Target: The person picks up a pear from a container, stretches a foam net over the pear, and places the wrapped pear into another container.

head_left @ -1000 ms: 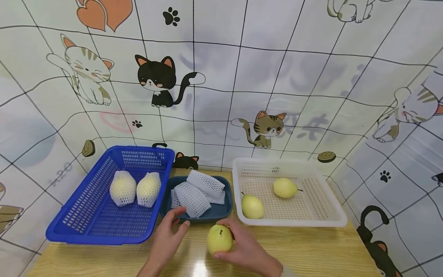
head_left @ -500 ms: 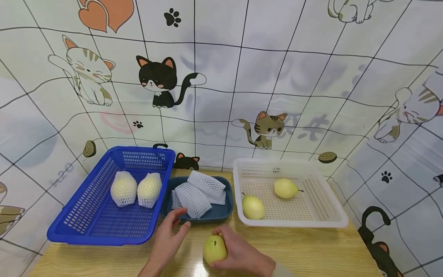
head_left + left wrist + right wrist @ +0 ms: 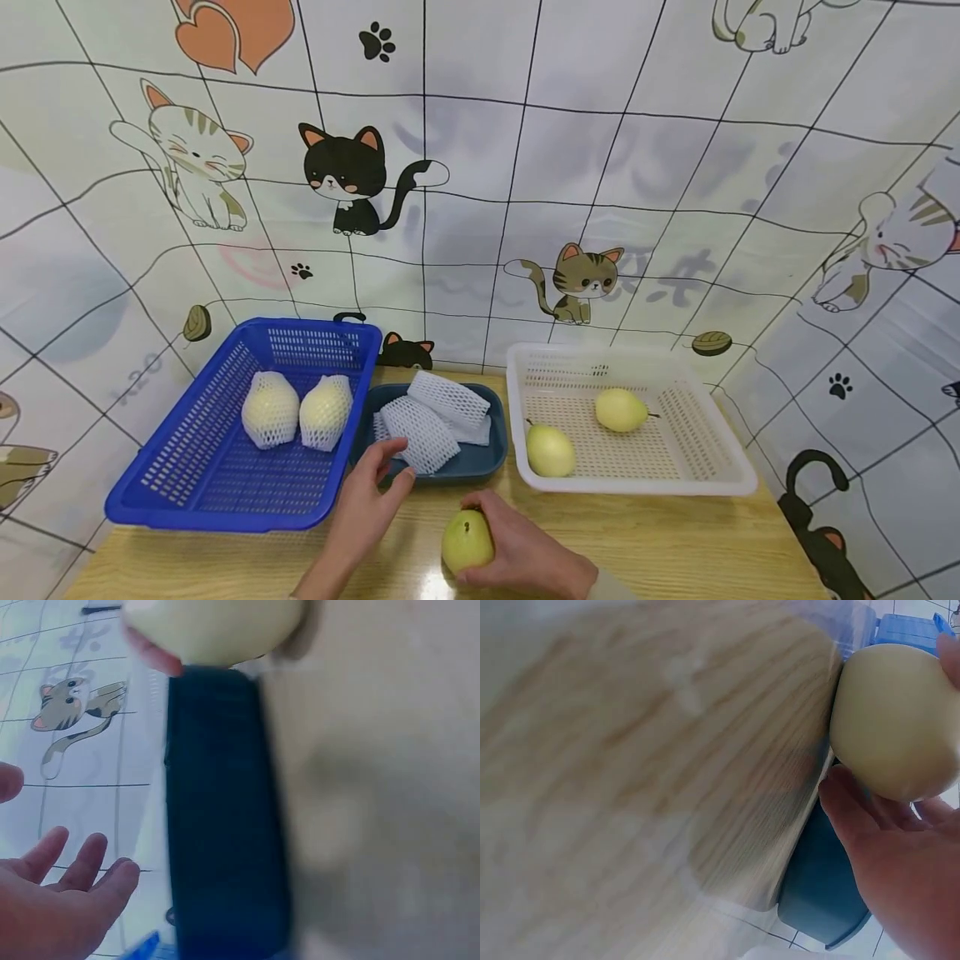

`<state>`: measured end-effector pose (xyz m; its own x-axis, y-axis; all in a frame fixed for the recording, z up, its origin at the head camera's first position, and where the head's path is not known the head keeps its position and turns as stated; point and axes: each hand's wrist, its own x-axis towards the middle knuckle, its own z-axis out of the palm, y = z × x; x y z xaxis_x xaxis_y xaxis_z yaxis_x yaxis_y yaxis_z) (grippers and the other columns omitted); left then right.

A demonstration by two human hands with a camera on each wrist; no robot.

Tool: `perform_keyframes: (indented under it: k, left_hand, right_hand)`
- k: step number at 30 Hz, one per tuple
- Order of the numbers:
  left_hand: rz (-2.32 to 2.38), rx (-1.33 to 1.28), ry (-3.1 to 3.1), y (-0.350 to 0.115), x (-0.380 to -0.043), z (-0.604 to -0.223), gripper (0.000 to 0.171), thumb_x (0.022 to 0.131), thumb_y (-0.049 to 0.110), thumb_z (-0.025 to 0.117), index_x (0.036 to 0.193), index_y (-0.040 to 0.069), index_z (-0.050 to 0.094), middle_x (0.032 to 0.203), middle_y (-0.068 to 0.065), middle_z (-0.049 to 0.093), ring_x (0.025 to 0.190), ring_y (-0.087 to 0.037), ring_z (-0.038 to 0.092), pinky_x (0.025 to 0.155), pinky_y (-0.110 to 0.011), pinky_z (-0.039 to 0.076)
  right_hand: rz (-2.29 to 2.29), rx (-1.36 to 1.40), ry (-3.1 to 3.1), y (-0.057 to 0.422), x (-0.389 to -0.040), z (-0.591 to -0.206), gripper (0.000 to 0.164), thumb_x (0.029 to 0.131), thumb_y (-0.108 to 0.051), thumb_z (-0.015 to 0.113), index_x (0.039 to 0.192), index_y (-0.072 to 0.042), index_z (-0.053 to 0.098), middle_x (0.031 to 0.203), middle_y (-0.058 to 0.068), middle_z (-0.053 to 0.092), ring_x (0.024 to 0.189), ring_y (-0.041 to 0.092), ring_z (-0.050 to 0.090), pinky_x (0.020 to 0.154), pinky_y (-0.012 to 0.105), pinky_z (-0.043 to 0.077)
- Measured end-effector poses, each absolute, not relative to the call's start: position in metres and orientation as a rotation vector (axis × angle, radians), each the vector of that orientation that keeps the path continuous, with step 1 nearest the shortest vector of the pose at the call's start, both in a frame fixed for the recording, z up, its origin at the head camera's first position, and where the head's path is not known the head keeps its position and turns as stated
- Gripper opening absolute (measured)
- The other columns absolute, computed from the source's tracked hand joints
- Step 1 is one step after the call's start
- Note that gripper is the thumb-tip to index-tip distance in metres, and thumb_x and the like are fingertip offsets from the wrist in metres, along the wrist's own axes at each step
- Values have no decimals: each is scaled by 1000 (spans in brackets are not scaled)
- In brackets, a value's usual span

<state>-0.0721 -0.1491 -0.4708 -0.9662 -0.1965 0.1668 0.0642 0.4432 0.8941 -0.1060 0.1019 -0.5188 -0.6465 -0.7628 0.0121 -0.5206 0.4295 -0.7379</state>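
Observation:
A yellow-green pear (image 3: pixel 467 546), its stem end up, is gripped by my right hand (image 3: pixel 519 546) low over the front of the table. In the right wrist view the thumb and fingers wrap the pear (image 3: pixel 892 720) from below. My left hand (image 3: pixel 366 504) holds nothing; its fingers are spread and loosely bent at the front left corner of the dark teal tray (image 3: pixel 480 467). White foam net sleeves (image 3: pixel 420 433) lie in that tray. The left wrist view shows the left hand (image 3: pixel 64 900) apart from the pear (image 3: pixel 214 626).
At the left stands a blue basket (image 3: pixel 225 521) with two net-wrapped pears (image 3: pixel 270 410). A white basket (image 3: pixel 637 485) at the right holds two bare pears (image 3: pixel 551 450). Behind them rises a wall sheet (image 3: pixel 465 150) printed with cats. All stand on a wooden table (image 3: pixel 675 542).
My right hand has brought the pear slightly left and toward me, then stayed nearly still. The left hand has shifted barely, and its fingers remain empty.

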Motion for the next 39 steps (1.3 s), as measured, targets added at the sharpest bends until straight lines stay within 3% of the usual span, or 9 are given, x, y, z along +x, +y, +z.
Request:
perform_keyframes:
  k: [5,12,17,27,30,34,37,39]
  left_hand:
    - [-1473,-13,-2600,-149,-89,-454,50,98,19,68,143,0,54,144,-17,57,133,-36,53,107,-54,45]
    - [-1446,-71,-2698,-145,-114,-437,61,100,25,66,151,-1,44,155,-24,44,141,-42,44,112,-62,37]
    - [-1463,-39,-2769,-138,-134,-430,75,99,29,63,159,-3,29,161,-30,30,146,-47,35,114,-66,32]
    - [-1241,147,-2935,-144,-186,-435,80,104,25,56,159,-13,12,165,-33,16,151,-49,23,120,-60,24]
    - [-1109,171,-3004,-146,-195,-441,77,105,24,57,157,-15,17,163,-34,23,148,-49,30,118,-60,28]
    - [-998,210,-3001,-150,-205,-446,64,104,24,62,149,-13,36,147,-34,48,134,-48,49,112,-59,39]
    - [-987,245,-2963,-152,-209,-447,50,101,24,68,135,-10,53,129,-28,62,118,-43,60,103,-56,47]
    - [-1005,243,-2930,-154,-211,-447,35,99,23,71,116,-6,64,109,-22,67,103,-38,62,94,-50,51]
  right_hand:
    - [-1018,-1094,2323,109,-106,-516,102,83,-52,84,159,-9,31,151,5,47,132,13,49,107,34,46]
    - [-1072,-1048,2283,131,-101,-507,107,83,-51,85,165,-21,22,164,5,36,144,25,43,114,40,41]
    - [-1106,-1000,2343,151,-97,-501,103,84,-47,86,164,-34,23,166,0,34,148,24,38,116,42,38]
    - [-1154,-1074,2431,174,-96,-495,78,96,-38,74,161,-30,33,158,0,46,138,19,50,108,39,46]
    - [-1177,-1136,2411,174,-96,-496,74,97,-34,72,160,-29,34,155,-2,48,135,20,53,106,41,48]
    - [-1216,-1137,2342,171,-95,-496,71,99,-27,71,159,-30,34,155,-2,47,134,21,53,106,43,48]
    - [-1226,-1130,2319,170,-94,-495,70,99,-26,69,159,-29,34,156,-1,47,134,22,53,106,42,48]
    - [-1226,-1132,2322,170,-93,-493,68,100,-25,69,159,-27,36,156,0,47,133,23,54,106,41,48]
